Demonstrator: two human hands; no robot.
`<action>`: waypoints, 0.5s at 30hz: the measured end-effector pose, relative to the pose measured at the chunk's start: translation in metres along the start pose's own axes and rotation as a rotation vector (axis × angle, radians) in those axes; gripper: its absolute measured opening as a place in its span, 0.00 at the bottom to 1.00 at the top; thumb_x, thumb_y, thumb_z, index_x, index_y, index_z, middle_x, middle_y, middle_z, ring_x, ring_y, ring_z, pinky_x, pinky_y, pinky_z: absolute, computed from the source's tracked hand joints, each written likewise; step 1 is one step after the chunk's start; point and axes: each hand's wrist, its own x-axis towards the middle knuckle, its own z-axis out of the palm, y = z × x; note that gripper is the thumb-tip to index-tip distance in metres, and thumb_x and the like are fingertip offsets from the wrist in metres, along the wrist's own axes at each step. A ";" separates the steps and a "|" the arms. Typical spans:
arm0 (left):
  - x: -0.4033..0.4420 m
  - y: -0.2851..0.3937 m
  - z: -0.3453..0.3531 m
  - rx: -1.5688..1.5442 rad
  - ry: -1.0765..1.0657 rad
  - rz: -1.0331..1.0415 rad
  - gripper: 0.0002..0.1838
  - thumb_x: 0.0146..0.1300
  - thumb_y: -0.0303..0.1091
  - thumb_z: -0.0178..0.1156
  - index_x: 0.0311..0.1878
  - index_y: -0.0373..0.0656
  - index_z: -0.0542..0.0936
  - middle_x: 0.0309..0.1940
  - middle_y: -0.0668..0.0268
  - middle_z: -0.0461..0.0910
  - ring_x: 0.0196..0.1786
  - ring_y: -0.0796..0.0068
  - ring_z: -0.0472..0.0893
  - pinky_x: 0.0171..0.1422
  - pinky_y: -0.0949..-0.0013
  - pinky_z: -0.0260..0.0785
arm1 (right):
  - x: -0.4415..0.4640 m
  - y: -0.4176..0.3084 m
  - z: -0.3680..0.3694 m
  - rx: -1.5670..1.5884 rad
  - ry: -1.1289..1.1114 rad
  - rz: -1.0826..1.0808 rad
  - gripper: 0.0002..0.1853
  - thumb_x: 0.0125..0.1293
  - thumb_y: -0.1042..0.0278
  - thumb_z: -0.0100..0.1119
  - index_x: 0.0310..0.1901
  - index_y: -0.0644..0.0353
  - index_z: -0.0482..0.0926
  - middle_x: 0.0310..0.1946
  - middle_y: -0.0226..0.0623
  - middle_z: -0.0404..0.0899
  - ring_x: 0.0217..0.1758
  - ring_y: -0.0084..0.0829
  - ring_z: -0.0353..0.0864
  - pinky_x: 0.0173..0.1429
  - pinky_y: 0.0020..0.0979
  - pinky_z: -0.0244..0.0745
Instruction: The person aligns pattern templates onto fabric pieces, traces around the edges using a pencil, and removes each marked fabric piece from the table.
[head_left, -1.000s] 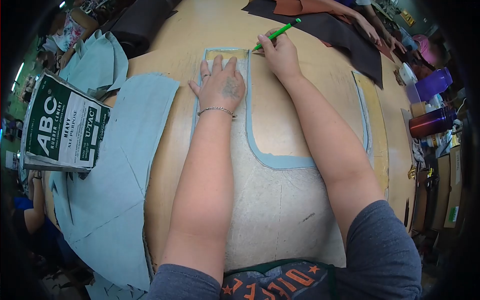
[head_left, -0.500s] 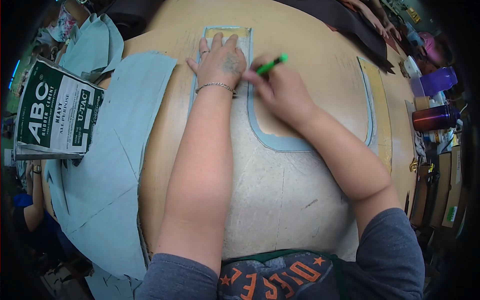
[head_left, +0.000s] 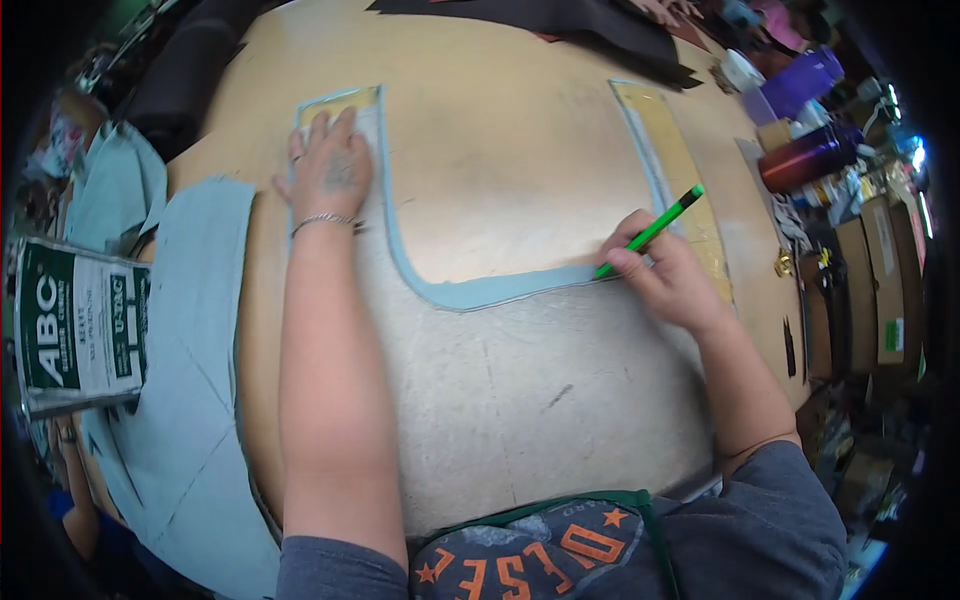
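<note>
"What's in your right grip?"

"My right grip (head_left: 665, 272) pinches a green pencil (head_left: 652, 230) between thumb and fingers, low near its tip, top slanting up and away. It's light and rigid, I'd judge; a hold just above the point steers it best."

"And the tip?"

"By the inner edge of the grey template (head_left: 540, 390), where a blue sheet (head_left: 480, 292) shows as a border in the wide curved opening."

"Your left grip?"

"My left grip (head_left: 335, 172) lies flat, fingers a little spread, pinching nothing. It presses on the template's left arm, just below the yellow patch (head_left: 348, 98) at its end."

"How does that template handle?"

"Fairly stiff, I'd say, but broad, so it could pivot. Pressing flat on an arm suits it better than lifting an edge. The sheet beneath looks thin and soft; it might creep or wrinkle."

"And farther out?"

"Both lie on the desk (head_left: 490, 190) in front of me. Left of them are more blue pieces (head_left: 195, 340) and a cement can (head_left: 80, 335); a dark tumbler (head_left: 805, 160) stands beyond, on the right."
</note>
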 end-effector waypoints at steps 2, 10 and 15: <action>0.000 0.001 -0.001 0.009 -0.016 -0.022 0.22 0.60 0.45 0.41 0.60 0.63 0.64 0.65 0.74 0.53 0.68 0.62 0.49 0.63 0.36 0.38 | -0.008 0.019 -0.032 -0.046 0.011 0.071 0.07 0.61 0.68 0.52 0.34 0.61 0.67 0.28 0.31 0.72 0.35 0.23 0.73 0.41 0.26 0.68; 0.001 0.003 -0.003 0.036 -0.051 -0.040 0.23 0.61 0.45 0.40 0.61 0.64 0.62 0.66 0.74 0.52 0.68 0.63 0.48 0.63 0.36 0.37 | 0.044 0.063 -0.102 0.050 -0.017 0.236 0.07 0.63 0.67 0.50 0.37 0.59 0.67 0.28 0.28 0.72 0.33 0.20 0.73 0.41 0.24 0.69; 0.001 0.003 -0.002 0.046 -0.042 -0.037 0.23 0.61 0.46 0.40 0.61 0.64 0.62 0.66 0.74 0.52 0.68 0.62 0.49 0.63 0.36 0.37 | 0.121 0.075 -0.115 0.058 -0.040 0.214 0.10 0.63 0.64 0.50 0.43 0.57 0.65 0.31 0.29 0.74 0.33 0.22 0.76 0.41 0.26 0.73</action>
